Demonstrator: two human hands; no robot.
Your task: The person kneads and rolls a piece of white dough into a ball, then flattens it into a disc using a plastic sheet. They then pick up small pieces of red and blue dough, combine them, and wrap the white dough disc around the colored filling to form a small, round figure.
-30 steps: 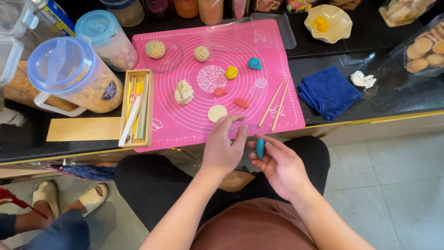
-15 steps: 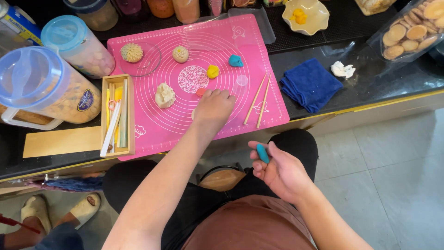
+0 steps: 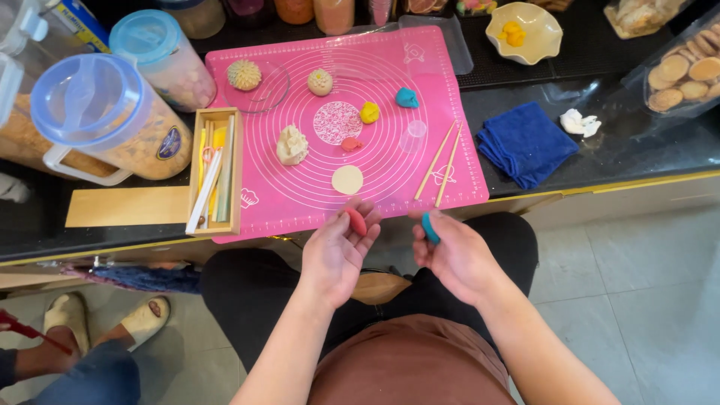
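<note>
Left hand [image 3: 339, 251] cups a red dough piece [image 3: 355, 221]; right hand [image 3: 450, 251] pinches a teal dough piece [image 3: 430, 227].
Both pieces sit below the pink mat [image 3: 300, 199] edge, over the lap: a loose grip risks dropping them. Each looks small, smooth, flattened.

the left hand [image 3: 339, 251], back from the pink silicone mat [image 3: 300, 202], now holds a small red dough piece [image 3: 355, 221] beside the right hand [image 3: 454, 255].
</note>
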